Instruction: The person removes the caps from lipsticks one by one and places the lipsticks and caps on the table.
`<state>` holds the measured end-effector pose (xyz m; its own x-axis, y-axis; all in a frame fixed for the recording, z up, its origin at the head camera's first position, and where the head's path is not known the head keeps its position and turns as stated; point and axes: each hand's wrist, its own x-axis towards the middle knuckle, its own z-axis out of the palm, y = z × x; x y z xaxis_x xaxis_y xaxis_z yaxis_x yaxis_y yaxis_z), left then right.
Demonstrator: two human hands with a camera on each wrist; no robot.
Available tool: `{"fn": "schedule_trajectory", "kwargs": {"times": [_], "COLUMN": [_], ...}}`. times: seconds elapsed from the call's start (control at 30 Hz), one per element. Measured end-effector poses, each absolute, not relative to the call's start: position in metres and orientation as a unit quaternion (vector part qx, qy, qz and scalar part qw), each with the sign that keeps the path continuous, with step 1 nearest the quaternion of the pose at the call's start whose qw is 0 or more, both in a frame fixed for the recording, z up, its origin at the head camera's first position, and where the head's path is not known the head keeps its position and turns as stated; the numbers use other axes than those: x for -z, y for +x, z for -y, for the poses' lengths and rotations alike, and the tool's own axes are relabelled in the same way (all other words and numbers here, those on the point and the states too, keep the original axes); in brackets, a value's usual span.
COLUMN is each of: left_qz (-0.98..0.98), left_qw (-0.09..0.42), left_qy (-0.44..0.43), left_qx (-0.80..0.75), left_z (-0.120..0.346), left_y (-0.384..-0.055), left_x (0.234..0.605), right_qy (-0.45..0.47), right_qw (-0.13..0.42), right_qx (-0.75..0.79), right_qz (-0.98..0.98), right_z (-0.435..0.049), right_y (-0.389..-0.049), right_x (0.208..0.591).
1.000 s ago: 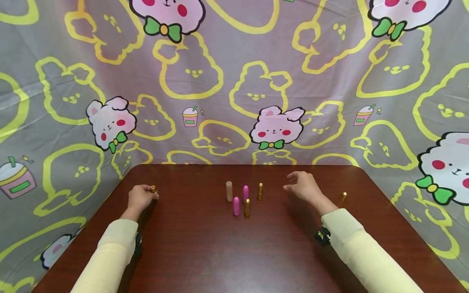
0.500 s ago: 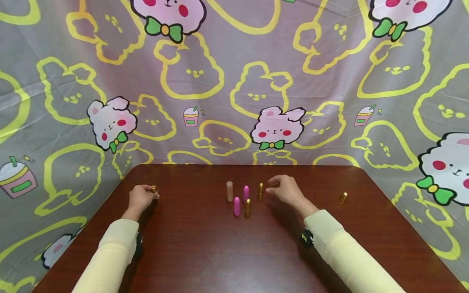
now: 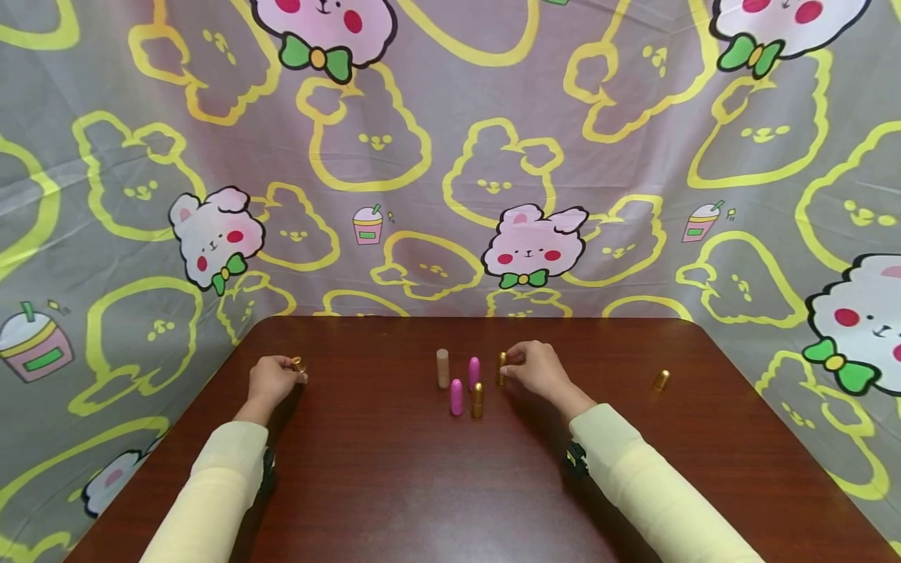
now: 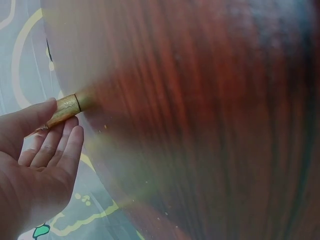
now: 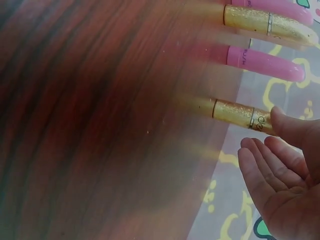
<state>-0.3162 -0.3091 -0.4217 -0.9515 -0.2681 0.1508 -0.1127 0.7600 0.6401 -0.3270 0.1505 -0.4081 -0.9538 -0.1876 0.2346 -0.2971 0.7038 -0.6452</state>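
At the table's left side my left hand (image 3: 271, 381) holds a short gold tube (image 4: 65, 110), like a lipstick base with its top end uncovered, upright between thumb and fingers. My right hand (image 3: 540, 369) is at a gold bullet-shaped lipstick tube (image 5: 240, 114) standing upright right of the middle. Its thumb lies over the tube's upper end, and the fingers curl on the other side, pinching it. Left of that tube stand a pink lipstick tube (image 3: 475, 373), a nearer pink one (image 3: 456, 397) and another gold one (image 3: 478, 399).
A beige cylinder (image 3: 442, 368) stands upright left of the pink tubes. Farther right, a small gold round-ended piece (image 3: 662, 380) is on the brown table (image 3: 408, 485). A cartoon-print cloth (image 3: 422, 172) hangs behind and beside the table.
My right hand has moved left from near the small gold piece's side to the standing gold lipstick tube and closed on its top. The left hand stays in place with its tube.
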Motion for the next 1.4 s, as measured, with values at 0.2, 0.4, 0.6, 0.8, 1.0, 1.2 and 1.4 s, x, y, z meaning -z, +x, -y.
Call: {"fn": "schedule_trajectory", "kwargs": {"times": [0.2, 0.4, 0.6, 0.8, 1.0, 1.2, 1.4], "left_qz": [0.929, 0.930, 0.929, 0.930, 0.933, 0.932, 0.931], "left_qw": [0.115, 0.114, 0.110, 0.109, 0.111, 0.108, 0.114], "left_qy": [0.107, 0.108, 0.112, 0.108, 0.096, 0.098, 0.089], "left_qx": [0.335, 0.333, 0.334, 0.334, 0.328, 0.331, 0.334], "left_z": [0.309, 0.309, 0.309, 0.311, 0.313, 0.313, 0.313], "left_y": [-0.317, -0.317, -0.317, -0.317, -0.320, -0.320, -0.320], "left_x": [0.422, 0.422, 0.423, 0.423, 0.422, 0.423, 0.425], "right_qy": [0.128, 0.126, 0.123, 0.119, 0.118, 0.125, 0.125], "right_qw": [0.084, 0.088, 0.084, 0.082, 0.083, 0.085, 0.092], "right_qx": [-0.357, -0.355, -0.355, -0.355, -0.347, -0.356, -0.366], "right_qz": [0.921, 0.922, 0.923, 0.924, 0.927, 0.922, 0.918], "right_z": [-0.149, -0.146, -0.143, -0.143, -0.148, -0.155, -0.164], "right_y": [-0.327, -0.328, -0.327, -0.327, -0.325, -0.324, -0.322], "right_x": [0.410, 0.409, 0.408, 0.408, 0.407, 0.405, 0.399]}}
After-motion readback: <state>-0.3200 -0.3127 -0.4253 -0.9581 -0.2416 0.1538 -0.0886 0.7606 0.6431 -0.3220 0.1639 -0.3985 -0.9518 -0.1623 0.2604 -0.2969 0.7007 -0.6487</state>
